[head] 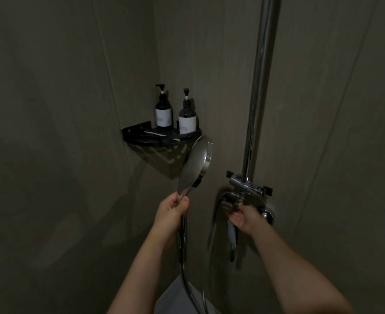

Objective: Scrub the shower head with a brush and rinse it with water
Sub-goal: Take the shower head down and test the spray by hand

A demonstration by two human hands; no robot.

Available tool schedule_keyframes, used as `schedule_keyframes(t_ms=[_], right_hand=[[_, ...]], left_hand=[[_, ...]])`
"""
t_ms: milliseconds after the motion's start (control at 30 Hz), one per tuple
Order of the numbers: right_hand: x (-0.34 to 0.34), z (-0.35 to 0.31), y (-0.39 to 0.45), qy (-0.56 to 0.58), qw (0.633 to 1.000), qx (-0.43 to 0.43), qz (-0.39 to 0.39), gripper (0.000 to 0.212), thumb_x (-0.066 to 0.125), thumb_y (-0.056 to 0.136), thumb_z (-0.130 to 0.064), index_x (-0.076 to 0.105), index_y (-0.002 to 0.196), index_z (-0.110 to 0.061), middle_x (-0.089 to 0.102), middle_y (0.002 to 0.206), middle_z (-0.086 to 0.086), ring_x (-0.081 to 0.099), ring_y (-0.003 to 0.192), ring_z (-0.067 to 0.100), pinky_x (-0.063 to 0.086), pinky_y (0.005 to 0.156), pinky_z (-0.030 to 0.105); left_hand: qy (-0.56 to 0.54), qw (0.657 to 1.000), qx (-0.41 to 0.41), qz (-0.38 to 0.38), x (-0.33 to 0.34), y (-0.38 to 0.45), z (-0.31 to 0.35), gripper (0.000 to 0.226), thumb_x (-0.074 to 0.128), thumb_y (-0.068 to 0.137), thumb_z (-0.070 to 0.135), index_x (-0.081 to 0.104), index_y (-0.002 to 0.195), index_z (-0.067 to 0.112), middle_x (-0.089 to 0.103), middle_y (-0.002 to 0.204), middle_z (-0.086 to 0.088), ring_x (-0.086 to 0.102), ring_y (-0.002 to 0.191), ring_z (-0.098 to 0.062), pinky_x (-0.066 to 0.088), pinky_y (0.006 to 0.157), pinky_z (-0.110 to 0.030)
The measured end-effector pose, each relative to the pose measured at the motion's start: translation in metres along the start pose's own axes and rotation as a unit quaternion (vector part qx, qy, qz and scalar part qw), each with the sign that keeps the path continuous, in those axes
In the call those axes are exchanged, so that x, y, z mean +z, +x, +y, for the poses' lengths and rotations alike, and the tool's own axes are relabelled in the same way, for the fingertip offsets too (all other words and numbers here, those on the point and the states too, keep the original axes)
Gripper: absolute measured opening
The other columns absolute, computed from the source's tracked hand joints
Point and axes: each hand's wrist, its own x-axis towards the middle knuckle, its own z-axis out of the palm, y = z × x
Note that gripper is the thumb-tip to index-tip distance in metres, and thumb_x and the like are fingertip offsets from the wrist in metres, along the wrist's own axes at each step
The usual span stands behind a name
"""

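A chrome hand shower head (196, 162) stands upright in the middle of the view, its round face turned toward the right wall. My left hand (172, 214) grips its handle just below the head, and the hose (183, 245) hangs down from there. My right hand (243, 217) is on the chrome mixer valve (248, 193) on the wall, fingers curled round its lever from below. No brush shows in either hand, and I see no water flowing.
A black corner shelf (141, 135) holds two dark pump bottles (163, 109) (187, 115) just behind the shower head. A chrome riser pipe (258, 87) runs up from the valve. Dim tiled walls close in on the left and right.
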Motion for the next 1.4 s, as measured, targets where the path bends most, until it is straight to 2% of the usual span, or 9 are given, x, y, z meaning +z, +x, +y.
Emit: schedule_keyframes(t_ms=[100,267,433,533,700,900,1067,1200,1400], right_hand=[[-0.001,0.002,0.009,0.125,0.992,0.016,-0.025,0.026,0.032,0.101,-0.009,0.048,0.084,0.002,0.067,0.063,0.023,0.069,0.053,0.032,0.042,0.102,0.040],[0.004,-0.002,0.013,0.203,0.979,0.014,-0.018,0.026,0.033,0.101,-0.008,0.047,0.082,0.003,0.051,0.084,0.019,0.053,0.076,0.029,0.034,0.112,0.034],[0.011,-0.001,0.023,0.139,0.990,0.018,0.035,0.026,0.034,0.100,-0.008,0.046,0.078,-0.003,0.047,0.078,0.012,0.049,0.069,0.022,0.053,0.043,0.023],[0.016,-0.002,0.025,0.119,0.991,0.002,0.053,0.028,0.032,0.100,-0.005,0.045,0.076,-0.005,0.051,0.085,0.014,0.052,0.074,0.025,0.057,0.072,0.023],[0.015,-0.003,0.031,0.092,0.993,0.000,0.069,0.024,0.035,0.098,-0.003,0.049,0.078,-0.005,0.053,0.097,0.017,0.055,0.077,0.028,0.056,0.088,0.034],[0.018,-0.005,0.027,0.043,0.993,-0.002,0.109,0.017,0.050,0.092,0.000,0.053,0.077,-0.007,0.053,0.078,0.010,0.052,0.066,0.021,0.048,0.028,0.026],[-0.001,0.001,0.004,0.138,0.990,0.016,-0.030,0.016,0.047,0.097,-0.009,0.055,0.084,-0.003,0.069,0.062,0.012,0.069,0.055,0.021,0.056,0.045,0.022],[-0.009,0.002,0.009,0.229,0.971,0.027,-0.064,0.023,0.035,0.101,-0.011,0.048,0.119,-0.004,0.058,0.109,0.021,0.058,0.100,0.032,0.050,0.089,0.037],[-0.014,0.006,0.018,0.244,0.967,0.044,-0.064,0.021,0.041,0.098,-0.014,0.055,0.093,0.000,0.070,0.064,0.022,0.070,0.053,0.032,0.058,0.049,0.035]], left_hand=[[-0.009,1.000,-0.006,0.008,-0.007,-0.004,0.002,0.020,0.045,0.094,0.002,0.057,0.078,0.006,0.061,0.066,-0.001,0.056,0.065,-0.012,0.046,0.066,-0.023],[-0.003,1.000,0.006,0.008,-0.018,-0.006,-0.001,0.023,0.044,0.094,0.002,0.062,0.082,0.009,0.064,0.070,0.000,0.055,0.073,-0.017,0.043,0.075,-0.031],[-0.005,1.000,0.008,0.008,-0.019,-0.008,-0.005,0.025,0.043,0.095,0.004,0.064,0.087,0.015,0.069,0.071,0.004,0.062,0.071,-0.010,0.049,0.072,-0.023],[0.006,1.000,0.003,0.011,-0.016,-0.007,-0.011,0.025,0.044,0.095,0.003,0.065,0.087,0.014,0.068,0.075,0.001,0.061,0.073,-0.012,0.047,0.074,-0.026],[0.036,0.999,-0.001,0.010,-0.015,-0.003,-0.018,0.014,0.053,0.091,0.012,0.063,0.082,0.015,0.061,0.075,-0.003,0.054,0.072,-0.016,0.041,0.073,-0.031],[0.051,0.998,-0.003,0.022,-0.011,0.000,-0.016,0.016,0.048,0.094,0.007,0.055,0.079,0.008,0.051,0.068,-0.005,0.045,0.065,-0.016,0.035,0.064,-0.029],[0.034,0.999,-0.014,0.028,-0.005,0.003,-0.017,0.017,0.047,0.094,0.007,0.053,0.078,0.008,0.053,0.065,-0.002,0.047,0.062,-0.015,0.038,0.064,-0.029],[0.032,0.999,-0.026,0.021,-0.001,0.005,-0.021,0.015,0.048,0.094,0.008,0.056,0.082,0.010,0.058,0.071,-0.005,0.052,0.068,-0.017,0.041,0.069,-0.030],[0.054,0.998,-0.013,0.031,0.003,0.003,-0.019,0.026,0.046,0.094,0.006,0.053,0.070,0.011,0.056,0.055,0.005,0.049,0.055,-0.009,0.040,0.055,-0.019]])
